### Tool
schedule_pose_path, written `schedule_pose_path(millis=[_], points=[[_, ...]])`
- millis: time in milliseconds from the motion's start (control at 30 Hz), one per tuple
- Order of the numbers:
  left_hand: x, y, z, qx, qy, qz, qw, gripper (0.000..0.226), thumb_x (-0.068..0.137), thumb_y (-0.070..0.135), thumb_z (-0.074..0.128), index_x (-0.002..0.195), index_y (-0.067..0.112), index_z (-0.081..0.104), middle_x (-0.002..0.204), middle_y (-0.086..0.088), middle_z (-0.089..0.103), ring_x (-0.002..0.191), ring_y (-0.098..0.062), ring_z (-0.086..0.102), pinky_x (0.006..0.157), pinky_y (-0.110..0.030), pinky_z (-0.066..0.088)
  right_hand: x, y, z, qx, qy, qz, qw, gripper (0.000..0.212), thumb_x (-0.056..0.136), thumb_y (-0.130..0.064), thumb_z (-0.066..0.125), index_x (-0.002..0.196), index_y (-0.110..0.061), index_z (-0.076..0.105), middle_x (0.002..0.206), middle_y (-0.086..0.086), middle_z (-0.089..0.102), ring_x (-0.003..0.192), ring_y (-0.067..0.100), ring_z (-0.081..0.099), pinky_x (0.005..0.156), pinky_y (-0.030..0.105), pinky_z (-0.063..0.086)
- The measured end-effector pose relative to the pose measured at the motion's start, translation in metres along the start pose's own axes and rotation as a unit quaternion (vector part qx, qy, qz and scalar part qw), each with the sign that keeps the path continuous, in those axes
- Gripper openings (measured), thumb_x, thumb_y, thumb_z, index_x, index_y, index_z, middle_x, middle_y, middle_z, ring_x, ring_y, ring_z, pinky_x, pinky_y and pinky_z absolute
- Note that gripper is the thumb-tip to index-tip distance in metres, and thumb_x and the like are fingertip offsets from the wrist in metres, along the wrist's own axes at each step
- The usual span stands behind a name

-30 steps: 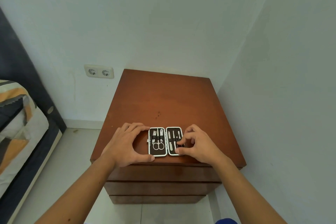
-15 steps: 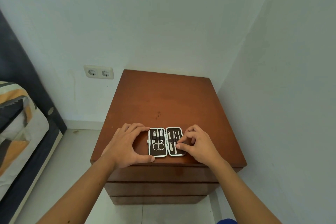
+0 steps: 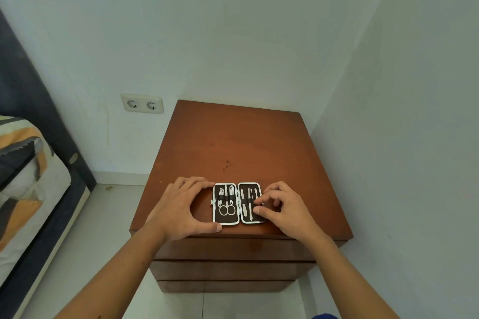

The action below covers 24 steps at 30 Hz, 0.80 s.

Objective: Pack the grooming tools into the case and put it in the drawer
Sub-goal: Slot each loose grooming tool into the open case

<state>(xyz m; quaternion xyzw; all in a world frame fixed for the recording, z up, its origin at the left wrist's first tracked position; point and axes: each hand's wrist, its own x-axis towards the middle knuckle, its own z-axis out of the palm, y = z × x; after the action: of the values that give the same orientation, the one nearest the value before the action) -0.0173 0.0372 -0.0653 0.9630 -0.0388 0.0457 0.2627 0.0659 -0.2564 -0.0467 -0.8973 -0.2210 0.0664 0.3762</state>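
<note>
- Walls (image 3: 233, 33): plain white, meeting in a corner; double socket (image 3: 142, 103) low on the left.
- Nightstand (image 3: 238, 147): brown wood, smooth square top, drawer fronts shut.
- Case (image 3: 238, 203): open flat at the front edge, dark lining, white rim, steel tools strapped in.
- Left hand (image 3: 178, 210): spread wide, bracing the case's left half.
- Right hand (image 3: 285, 210): fingertips pinched narrow on a tool in the right half.

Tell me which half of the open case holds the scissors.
The left half, beside the left hand: the scissors show two round finger loops. The right half holds only slim straight tools.
</note>
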Motion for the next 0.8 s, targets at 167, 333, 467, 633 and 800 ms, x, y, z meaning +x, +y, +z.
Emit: schedule_pose_path(millis=[167, 333, 467, 633, 800], points=[[0.001, 0.001, -0.001, 0.004, -0.003, 0.002, 1.0, 0.107, 0.059, 0.097, 0.067, 0.149, 0.045, 0.041, 0.147, 0.029, 0.039, 0.129, 0.003, 0.032, 0.108, -0.026, 0.029, -0.002, -0.003, -0.012, 0.027, -0.056, -0.011, 0.998, 0.063, 0.07, -0.055, 0.091, 0.128, -0.045, 0.068, 0.125, -0.025, 0.055, 0.11, 0.004, 0.052, 0.091, 0.019, 0.041], [0.003, 0.0, -0.001, 0.019, -0.02, -0.004, 1.0, 0.115, 0.058, 0.1, 0.062, 0.155, 0.046, 0.034, 0.151, 0.028, 0.034, 0.132, 0.001, 0.029, 0.11, -0.027, 0.028, 0.01, -0.011, -0.021, -0.099, -0.155, 0.009, 0.983, 0.135, 0.053, -0.071, 0.092, 0.164, -0.043, 0.019, 0.147, -0.027, 0.023, 0.135, 0.008, 0.024, 0.118, 0.035, 0.026], [0.005, 0.0, -0.002, 0.029, -0.038, -0.004, 0.999, 0.121, 0.059, 0.1, 0.062, 0.161, 0.045, 0.027, 0.152, 0.028, 0.029, 0.133, -0.001, 0.025, 0.111, -0.027, 0.025, 0.019, -0.007, -0.022, -0.128, -0.178, 0.033, 0.975, 0.138, 0.052, -0.071, 0.092, 0.164, -0.035, 0.021, 0.137, -0.021, 0.019, 0.131, 0.012, 0.023, 0.122, 0.038, 0.027], [0.005, -0.002, -0.001, 0.023, -0.038, -0.002, 0.999, 0.12, 0.058, 0.102, 0.062, 0.159, 0.045, 0.031, 0.153, 0.028, 0.03, 0.133, 0.0, 0.025, 0.113, -0.028, 0.026, 0.022, -0.002, -0.019, -0.105, -0.163, 0.024, 0.981, 0.123, 0.054, -0.066, 0.094, 0.157, -0.044, 0.032, 0.137, -0.017, 0.029, 0.128, 0.012, 0.029, 0.112, 0.032, 0.029], [0.004, -0.001, -0.002, 0.003, -0.029, -0.003, 1.0, 0.119, 0.054, 0.103, 0.064, 0.154, 0.045, 0.038, 0.147, 0.032, 0.032, 0.134, 0.002, 0.027, 0.113, -0.027, 0.026, 0.025, 0.0, -0.018, 0.011, -0.149, 0.019, 0.989, 0.105, 0.065, -0.024, 0.098, 0.149, -0.048, 0.041, 0.129, -0.015, 0.058, 0.106, 0.001, 0.055, 0.094, 0.016, 0.042]])
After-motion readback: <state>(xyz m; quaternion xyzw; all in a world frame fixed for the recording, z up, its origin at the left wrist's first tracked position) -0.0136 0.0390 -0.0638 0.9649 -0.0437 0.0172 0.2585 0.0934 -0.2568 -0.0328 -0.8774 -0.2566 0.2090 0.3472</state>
